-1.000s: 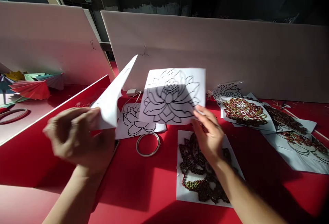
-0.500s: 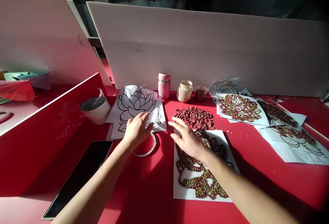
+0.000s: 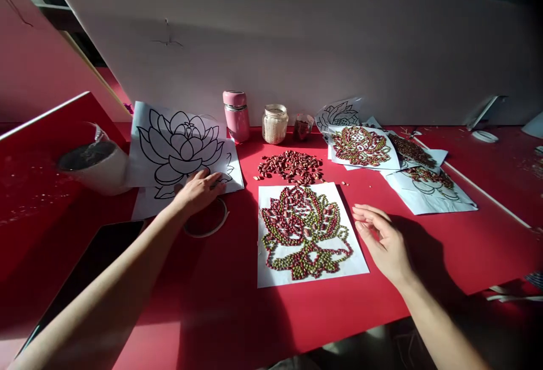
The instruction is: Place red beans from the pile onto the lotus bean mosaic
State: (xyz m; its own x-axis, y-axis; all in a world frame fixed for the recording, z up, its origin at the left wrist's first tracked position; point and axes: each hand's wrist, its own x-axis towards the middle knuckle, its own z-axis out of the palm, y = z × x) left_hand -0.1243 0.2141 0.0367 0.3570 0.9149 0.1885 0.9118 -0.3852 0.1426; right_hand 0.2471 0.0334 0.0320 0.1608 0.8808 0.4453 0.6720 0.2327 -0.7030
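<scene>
My left hand (image 3: 199,192) rests over the lower edge of a sheet with a black lotus line drawing (image 3: 186,138), its fingers reaching forward. Just below that hand lies a thin white ring (image 3: 223,223), partly hidden by my wrist. A lotus picture made of red and green beans (image 3: 305,228) lies on white paper in front of me. To its right, my right hand (image 3: 384,240) is held with loosely curved fingers and nothing in it, apart from the paper. Behind the picture spreads a pile of dark red beans (image 3: 292,166).
A pink flask (image 3: 236,118), a glass jar (image 3: 275,124) and a small dark container (image 3: 302,127) stand along the white board (image 3: 297,47). More bean pictures (image 3: 362,146) overlap at the right. On the left are a white pot (image 3: 102,169) and a black tablet-like slab (image 3: 93,268).
My right hand has moved off the bean picture to its right side, uncovering it. My left hand remains by the line drawing's lower edge. The camera view has tilted down and turned right.
</scene>
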